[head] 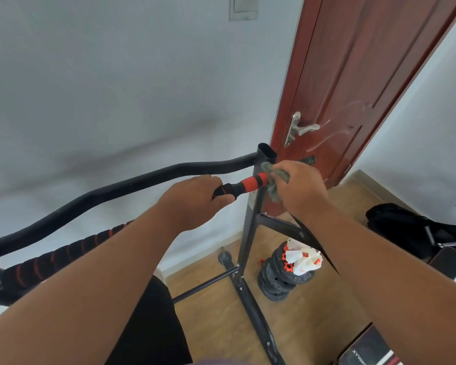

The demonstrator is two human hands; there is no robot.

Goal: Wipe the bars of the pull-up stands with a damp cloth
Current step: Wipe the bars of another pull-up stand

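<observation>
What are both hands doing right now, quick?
Left hand: closed around the black end of the foam grip.
Right hand: holding the grey-green cloth against the grip's red band, beside the stand's upright post.

Black steel pull-up stand upright [250, 233] left of red-brown wooden door [353, 88]; stacked black weight plates [279, 275] right of upright, on wooden floor [313, 312].

It was a room in a home used for exercise: a red-brown wooden door [353, 83] with a lever handle [302, 129], white walls [103, 88], wood-look floor [313, 312], a pull-up stand [250, 233] and stacked weight plates [279, 280].
</observation>
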